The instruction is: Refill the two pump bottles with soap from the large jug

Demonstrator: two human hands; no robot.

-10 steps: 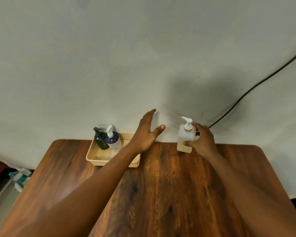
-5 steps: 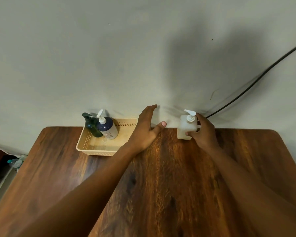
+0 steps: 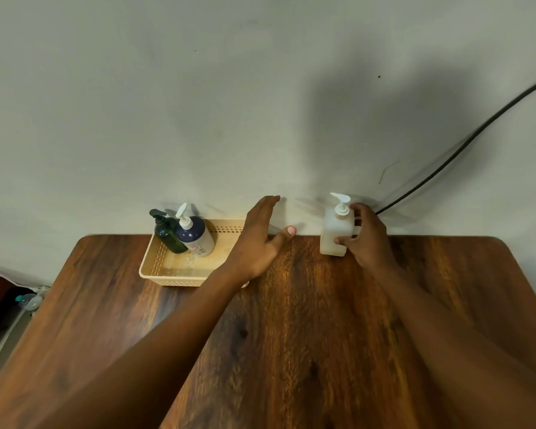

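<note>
A white jug with a pump top (image 3: 334,230) stands upright at the far edge of the wooden table (image 3: 291,335). My right hand (image 3: 365,236) grips its right side, fingers curled round the handle. My left hand (image 3: 257,239) hovers to the jug's left with straight fingers and thumb spread, holding nothing. Two pump bottles stand in the far left corner of a beige basket (image 3: 167,270): a dark green one (image 3: 167,233) and a navy one with a white pump (image 3: 195,235).
A pale wall rises right behind the table. A black cable (image 3: 464,144) runs down the wall to a spot behind the jug. Bottles lie on the floor (image 3: 28,301) off the table's left side.
The view has tilted and shows more of the table. The jug stays in my right hand's grip near the wall. My left hand keeps its spread pose.
</note>
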